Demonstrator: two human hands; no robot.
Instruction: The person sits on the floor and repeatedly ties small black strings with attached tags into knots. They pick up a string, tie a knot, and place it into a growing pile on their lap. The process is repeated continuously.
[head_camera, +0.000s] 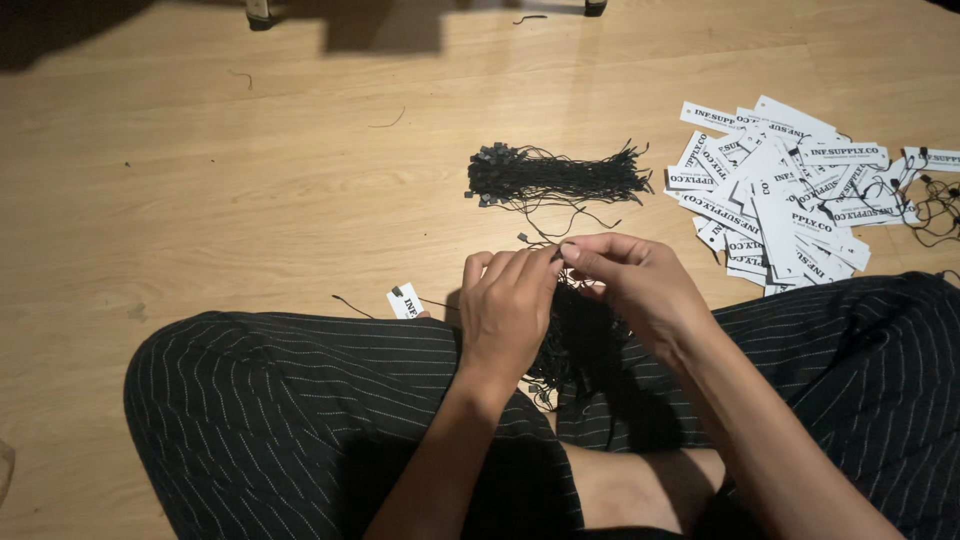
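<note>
Fingers (568, 252) of both hands pinched together on thin black string, tips touching above lap. Left hand (508, 310) and right hand (640, 285) equally near. Loose string clump (570, 345) directly below fingers, between knees. String bundle (555, 178) on floor just beyond, long axis left-right. White tag pile (780, 200) toward floor's right edge. Single tag (405, 300) by left knee. Pinched piece mostly hidden.

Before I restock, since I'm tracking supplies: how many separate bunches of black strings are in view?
2: one bundle of black strings on the floor ahead, one tangle of strings in the lap beneath the hands. More may be hidden.
</note>
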